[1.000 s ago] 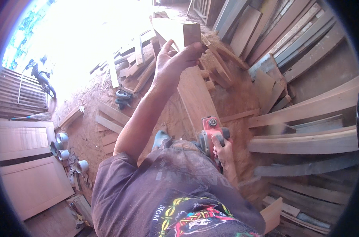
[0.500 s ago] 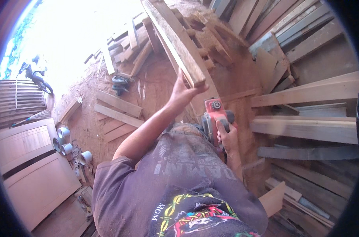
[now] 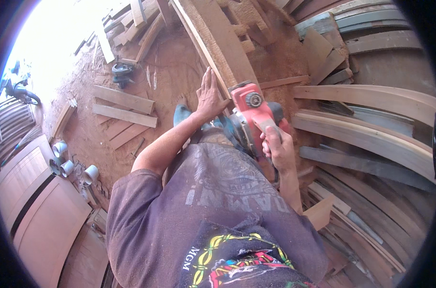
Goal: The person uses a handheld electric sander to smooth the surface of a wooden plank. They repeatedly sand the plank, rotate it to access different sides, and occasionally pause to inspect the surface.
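Red planer (image 3: 247,111), just one: our right hand (image 3: 279,148) wraps around it; our left hand (image 3: 210,100), fingers spread, touches one wooden beam (image 3: 220,36); four pale pots (image 3: 89,174) lie leftward.

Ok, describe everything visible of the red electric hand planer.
The electric hand planer has a red, plastic-looking housing, a round dark knob near the front, and grey side parts. The right hand grips its rear handle. It points forward, its front overlapping the near end of a wooden beam; contact underneath is hidden.
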### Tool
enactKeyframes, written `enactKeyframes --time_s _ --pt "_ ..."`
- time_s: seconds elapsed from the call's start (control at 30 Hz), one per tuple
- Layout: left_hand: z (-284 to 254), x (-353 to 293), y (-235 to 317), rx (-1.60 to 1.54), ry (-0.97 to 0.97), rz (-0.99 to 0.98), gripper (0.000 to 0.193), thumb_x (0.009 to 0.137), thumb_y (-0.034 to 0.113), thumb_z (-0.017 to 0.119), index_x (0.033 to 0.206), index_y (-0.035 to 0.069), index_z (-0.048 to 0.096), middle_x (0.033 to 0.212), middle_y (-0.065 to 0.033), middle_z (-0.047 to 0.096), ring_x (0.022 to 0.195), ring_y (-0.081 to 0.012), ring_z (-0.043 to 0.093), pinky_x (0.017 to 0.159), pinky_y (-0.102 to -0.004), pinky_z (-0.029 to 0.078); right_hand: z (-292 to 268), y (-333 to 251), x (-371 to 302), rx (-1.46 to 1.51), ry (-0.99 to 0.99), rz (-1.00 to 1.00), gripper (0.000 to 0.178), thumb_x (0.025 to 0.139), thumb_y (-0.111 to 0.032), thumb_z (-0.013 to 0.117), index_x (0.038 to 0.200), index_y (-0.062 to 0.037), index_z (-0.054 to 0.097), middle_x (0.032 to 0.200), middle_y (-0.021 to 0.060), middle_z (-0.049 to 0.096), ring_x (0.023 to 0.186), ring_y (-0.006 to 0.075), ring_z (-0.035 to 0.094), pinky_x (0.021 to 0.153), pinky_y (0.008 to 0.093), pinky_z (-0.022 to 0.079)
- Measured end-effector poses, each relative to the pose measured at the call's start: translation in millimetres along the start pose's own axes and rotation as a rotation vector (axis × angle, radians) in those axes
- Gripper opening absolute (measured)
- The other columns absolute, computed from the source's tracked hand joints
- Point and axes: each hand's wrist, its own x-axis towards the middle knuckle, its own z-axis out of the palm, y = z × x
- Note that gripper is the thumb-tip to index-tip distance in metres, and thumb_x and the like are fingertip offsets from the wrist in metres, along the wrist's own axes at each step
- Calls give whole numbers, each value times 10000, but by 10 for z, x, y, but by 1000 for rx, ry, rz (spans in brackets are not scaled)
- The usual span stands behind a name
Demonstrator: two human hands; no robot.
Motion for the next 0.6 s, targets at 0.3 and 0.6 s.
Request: enactKeyframes --time_s 0.3,0.6 --pt "308 -115 -148 -31 -3 48 1256 770 285 823 1682 -59 30 1766 -281 50 1629 -429 159 1244 -551 286 368 -513 648 -38 -66 63 411 1086 -400 601 853 -63 621 696 -34 551 514 44 489 432 242 367" --pt "-15 -15 -80 -22 -76 134 1256 817 568 819 1677 -34 130 1757 -298 48 1621 -427 165 1251 -538 255 1266 -1793 2462 -153 -183 -143 571 1031 -628 592 855 -85 608 636 -49 506 488 63 461 450 258 364"
